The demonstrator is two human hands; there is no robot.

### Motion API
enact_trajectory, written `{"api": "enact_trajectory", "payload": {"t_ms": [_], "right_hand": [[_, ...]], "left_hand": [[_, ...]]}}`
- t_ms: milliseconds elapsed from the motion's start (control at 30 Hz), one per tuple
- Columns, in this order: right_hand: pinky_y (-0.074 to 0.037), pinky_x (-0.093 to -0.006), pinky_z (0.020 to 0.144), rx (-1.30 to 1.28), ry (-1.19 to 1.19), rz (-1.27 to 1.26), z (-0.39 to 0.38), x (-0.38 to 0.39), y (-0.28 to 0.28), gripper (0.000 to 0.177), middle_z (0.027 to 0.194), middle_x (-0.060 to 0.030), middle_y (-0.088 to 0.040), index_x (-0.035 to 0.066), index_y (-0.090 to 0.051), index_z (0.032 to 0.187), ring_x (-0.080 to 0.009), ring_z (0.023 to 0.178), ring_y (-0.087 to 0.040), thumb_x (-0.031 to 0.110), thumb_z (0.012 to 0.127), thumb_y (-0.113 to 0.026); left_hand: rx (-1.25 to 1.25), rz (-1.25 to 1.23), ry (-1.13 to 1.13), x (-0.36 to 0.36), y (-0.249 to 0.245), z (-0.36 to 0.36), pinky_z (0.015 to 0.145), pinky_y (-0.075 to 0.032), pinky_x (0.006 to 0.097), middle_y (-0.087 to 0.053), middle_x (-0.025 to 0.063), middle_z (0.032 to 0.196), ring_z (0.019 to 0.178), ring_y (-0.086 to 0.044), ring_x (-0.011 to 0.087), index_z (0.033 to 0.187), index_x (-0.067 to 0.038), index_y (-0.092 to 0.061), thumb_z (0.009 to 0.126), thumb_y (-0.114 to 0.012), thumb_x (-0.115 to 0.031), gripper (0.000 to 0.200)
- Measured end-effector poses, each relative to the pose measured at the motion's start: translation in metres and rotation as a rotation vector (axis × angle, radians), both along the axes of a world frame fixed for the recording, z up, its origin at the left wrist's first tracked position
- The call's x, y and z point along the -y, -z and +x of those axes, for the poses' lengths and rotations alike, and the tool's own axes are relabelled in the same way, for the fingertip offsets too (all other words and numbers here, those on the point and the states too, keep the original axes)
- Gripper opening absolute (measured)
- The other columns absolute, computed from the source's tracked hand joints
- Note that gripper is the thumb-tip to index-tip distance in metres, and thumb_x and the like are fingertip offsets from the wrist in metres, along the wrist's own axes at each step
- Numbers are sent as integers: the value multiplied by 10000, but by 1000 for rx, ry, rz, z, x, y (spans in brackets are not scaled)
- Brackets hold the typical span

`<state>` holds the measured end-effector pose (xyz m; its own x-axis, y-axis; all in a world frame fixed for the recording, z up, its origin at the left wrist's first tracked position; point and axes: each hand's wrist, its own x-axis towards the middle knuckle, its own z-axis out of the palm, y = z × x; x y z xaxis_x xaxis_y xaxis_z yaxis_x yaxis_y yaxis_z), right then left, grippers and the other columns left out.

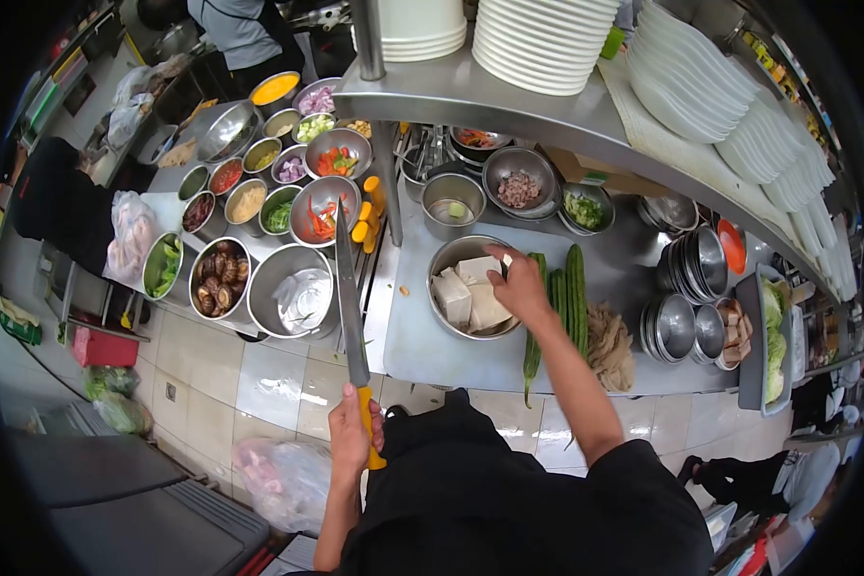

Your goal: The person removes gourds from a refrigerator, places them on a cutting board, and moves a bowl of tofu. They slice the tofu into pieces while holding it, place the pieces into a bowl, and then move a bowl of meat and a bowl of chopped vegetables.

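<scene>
Two hands at work here, and the left hand (352, 432) has its fingers clenched round the yellow handle of a long knife (350, 312), low and left of centre in the frame. The blade runs up from that fist, its tip reaching toward the bowl of red strips (324, 210) in the upper left.

Over to the right hand (520, 288), near the middle: fingers partly curled, spread a little apart, right at the right-hand rim of a metal bowl (438, 317). Whether they pinch the rim or only rest there, I can't tell from here. Pale white blocks (474, 271) sit inside that bowl, just left of those fingers, and the knife is well apart, down to the left.

The bowl stands on a whitish board (413, 350) on the tabletop (634, 250). Long green gourds (575, 288) lie just right of it, the right forearm crossing above them, with a crumpled tan cloth (610, 350) beside them. Up above the bowl, a metal pot (451, 206) and a dish of chopped pinkish pieces (519, 187).
</scene>
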<state>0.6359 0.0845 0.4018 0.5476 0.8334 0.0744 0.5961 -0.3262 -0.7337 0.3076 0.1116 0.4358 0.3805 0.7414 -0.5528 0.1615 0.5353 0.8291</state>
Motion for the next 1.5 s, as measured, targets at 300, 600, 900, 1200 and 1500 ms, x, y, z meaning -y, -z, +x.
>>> {"api": "enact_trajectory", "payload": {"t_ms": [300,600,900,1200,1500], "right_hand": [[-500,-412,845,501,-628,-404,32,-49,-2,560,1033,-176,-633,24,-551,1180,-346,999,-604,-72,630,-595],[-522,-403,752,842,-790,-435,22,-63,13,484,891,-149,-658,62,-591,1053,-324,895,-646,30,583,-700],[-523,-417,752,703,-903,-562,35,-73,0,489,836,-166,-666,103,-627,1071,-341,850,-652,23,590,-648],[-525,-429,751,631,-706,-384,35,-48,-43,438,816,-163,-670,106,-665,1021,-356,834,-651,46,587,-649],[-538,-401,781,528,-525,-748,20,-28,-48,452,879,-190,-673,35,-677,987,-358,869,-653,125,545,-699]], "left_hand": [[-2,-16,38,2,13,-20,334,-330,247,-433,17,518,361,-392,99,743,-36,-493,946,-350,-598,615],[1,-68,-13,15,22,-31,346,-321,239,-435,16,520,371,-387,91,760,-15,-513,951,-385,-569,600],[-27,-44,10,12,19,-29,352,-324,238,-440,13,522,378,-391,86,762,-7,-519,960,-387,-545,588],[-64,-49,43,12,20,-26,359,-317,229,-447,9,529,391,-391,77,758,-9,-526,953,-402,-553,591],[-56,-61,51,5,19,-18,352,-307,227,-440,4,525,382,-378,71,760,-19,-521,943,-414,-567,588]]}}
